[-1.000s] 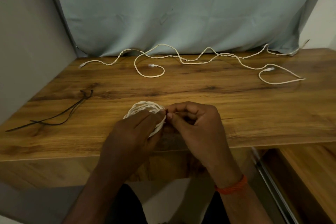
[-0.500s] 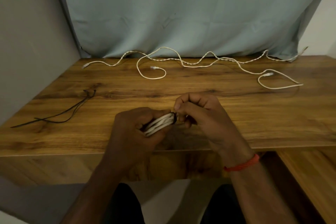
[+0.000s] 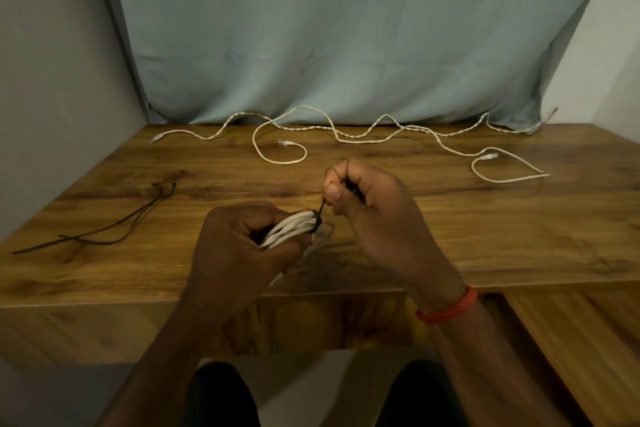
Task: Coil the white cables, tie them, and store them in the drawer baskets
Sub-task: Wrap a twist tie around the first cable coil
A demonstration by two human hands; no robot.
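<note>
My left hand (image 3: 239,246) grips a coiled white cable (image 3: 292,227), squeezed flat into a bundle above the near edge of the wooden desk (image 3: 485,229). A thin black tie (image 3: 320,211) is wrapped round the bundle's right end. My right hand (image 3: 367,204) pinches the tie's free end between thumb and fingers and holds it up and to the right, taut. Long loose white cables (image 3: 346,135) lie uncoiled along the back of the desk, with loops at the middle and the right.
Spare black ties (image 3: 114,229) lie on the desk's left part. A grey-green curtain (image 3: 329,38) hangs behind the desk and a grey wall (image 3: 52,80) closes the left side. A lower wooden surface (image 3: 581,340) sits at the bottom right.
The coil went from lying open and round to being squeezed flat in my left hand. My right hand has lifted up and to the right, drawing the black tie out taut.
</note>
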